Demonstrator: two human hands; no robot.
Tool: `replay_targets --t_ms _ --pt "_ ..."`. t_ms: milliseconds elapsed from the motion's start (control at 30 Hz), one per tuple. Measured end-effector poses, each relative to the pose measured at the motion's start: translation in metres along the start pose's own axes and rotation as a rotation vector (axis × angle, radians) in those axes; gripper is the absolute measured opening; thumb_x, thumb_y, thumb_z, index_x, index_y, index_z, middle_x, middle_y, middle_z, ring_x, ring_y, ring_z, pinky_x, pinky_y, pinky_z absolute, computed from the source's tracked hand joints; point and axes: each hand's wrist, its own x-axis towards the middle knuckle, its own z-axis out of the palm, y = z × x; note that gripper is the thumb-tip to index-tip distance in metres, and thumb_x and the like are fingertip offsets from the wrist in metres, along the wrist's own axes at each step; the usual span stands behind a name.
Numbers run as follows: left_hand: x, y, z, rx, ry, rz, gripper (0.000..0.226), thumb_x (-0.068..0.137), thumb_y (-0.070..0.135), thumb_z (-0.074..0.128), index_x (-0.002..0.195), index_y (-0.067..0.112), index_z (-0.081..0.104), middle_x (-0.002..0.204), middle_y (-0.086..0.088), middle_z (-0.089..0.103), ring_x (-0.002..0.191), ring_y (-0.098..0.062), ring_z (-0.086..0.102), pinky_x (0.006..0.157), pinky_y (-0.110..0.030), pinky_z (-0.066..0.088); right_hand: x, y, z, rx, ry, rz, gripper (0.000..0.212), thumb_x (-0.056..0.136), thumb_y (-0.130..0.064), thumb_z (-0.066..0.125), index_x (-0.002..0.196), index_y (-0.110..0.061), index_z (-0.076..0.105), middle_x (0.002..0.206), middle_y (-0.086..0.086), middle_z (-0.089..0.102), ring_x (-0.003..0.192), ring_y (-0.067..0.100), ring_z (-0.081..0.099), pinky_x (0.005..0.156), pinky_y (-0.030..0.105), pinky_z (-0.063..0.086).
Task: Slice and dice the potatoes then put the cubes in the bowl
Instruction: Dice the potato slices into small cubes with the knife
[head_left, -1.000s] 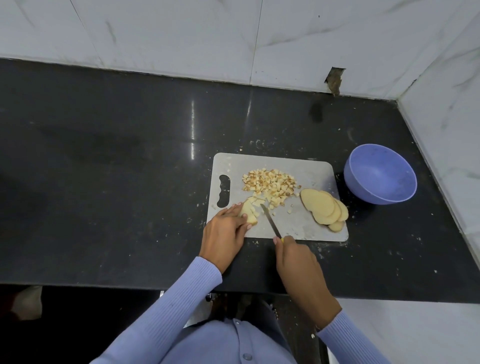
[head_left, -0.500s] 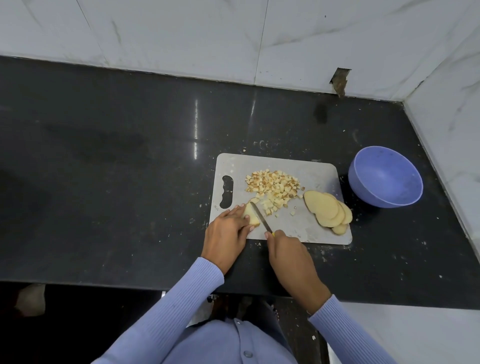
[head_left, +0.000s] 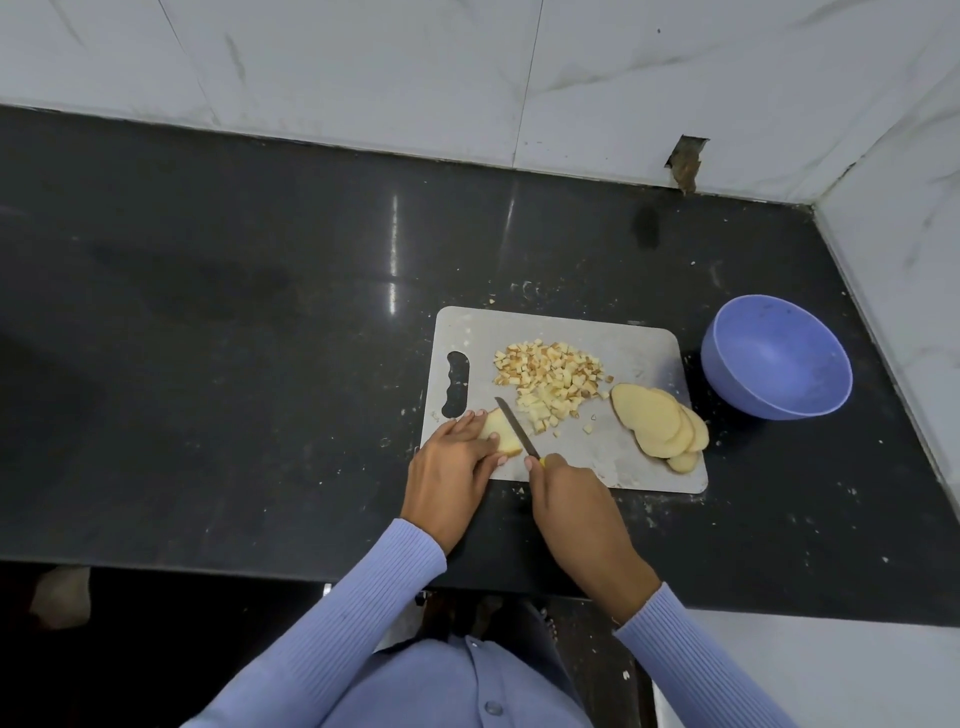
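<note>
- While dicing on board (head_left: 639, 358): right hand (head_left: 576, 501) wrapped round knife (head_left: 514, 425) handle, handle mostly hidden, only a yellow bit showing at the fist.
- Left hand (head_left: 451, 467) pressing down on slice (head_left: 501, 434), fingers nearly flat with tips bent over its near edge; holding, not lifting.
- Slice at near-left of board, just right of the handle hole; long axis running away from the body, tilted a bit left.
- Blade lying along right edge of slice, tip pointing up-left, roughly parallel to the long axis; probably cutting strips.
- Key relation: blade touching or just beside left fingertips (head_left: 500, 460); cannot tell which. Uncut slice lies left of blade, under the fingers, so fingers likely need to retreat leftward per cut.
- Cubes (head_left: 550, 379) piled mid-board, just beyond and right of blade.
- Uncut slices (head_left: 657, 426) stacked at right edge of board, nearer right hand.
- Bowl (head_left: 776, 358) off board to the right, no cubes in it; transfer not started.
</note>
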Motion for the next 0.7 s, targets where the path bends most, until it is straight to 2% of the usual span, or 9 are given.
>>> replay_targets --t_ms 100,200,400,533,700 --pt "0.001 -0.001 0.002 0.02 0.013 0.031 0.014 0.076 0.012 0.078 0.09 0.008 0.076 0.115 -0.015 0.066 0.109 -0.03 0.063 0.094 -0.043 0.049 0.002 -0.006 0.003 -0.017 -0.031 0.034 0.038 0.103 -0.04 0.023 0.096 -0.012 0.047 0.088 0.007 0.058 0.082 0.026 0.056 0.065 0.031 0.035" --pt "0.001 -0.003 0.002 0.021 0.012 0.045 0.011 0.078 0.014 0.075 0.088 0.008 0.076 0.114 -0.014 0.066 0.109 -0.03 0.063 0.093 -0.041 0.05 0.004 -0.012 0.006 -0.033 -0.033 0.058 0.04 0.104 -0.038 0.022 0.105 -0.009 0.049 0.099 0.01 0.062 0.092 0.028 0.059 0.067 0.032 0.036" --pt "0.001 0.002 0.004 0.076 0.036 0.048 0.015 0.073 0.009 0.08 0.087 0.007 0.076 0.112 -0.016 0.067 0.104 -0.029 0.065 0.094 -0.039 0.046 -0.012 -0.005 0.007 -0.06 -0.097 0.086 0.036 0.104 -0.036 0.021 0.103 -0.01 0.046 0.1 0.009 0.062 0.093 0.029 0.06 0.065 0.031 0.035" --pt "0.001 0.003 0.004 0.088 0.042 0.053 0.011 0.074 0.01 0.08 0.085 0.009 0.077 0.112 -0.013 0.068 0.104 -0.028 0.066 0.091 -0.036 0.047 -0.045 0.009 0.007 -0.097 -0.159 0.118 0.026 0.104 -0.037 0.019 0.092 -0.018 0.032 0.1 0.005 0.063 0.095 0.026 0.062 0.065 0.029 0.034" --pt "0.001 0.003 0.002 0.075 0.046 0.061 0.006 0.075 0.009 0.079 0.08 0.01 0.077 0.111 -0.013 0.068 0.104 -0.029 0.066 0.084 -0.038 0.053 -0.038 0.013 0.007 -0.103 -0.106 0.16 0.028 0.104 -0.038 0.019 0.092 -0.018 0.033 0.1 0.006 0.063 0.096 0.027 0.061 0.066 0.03 0.033"
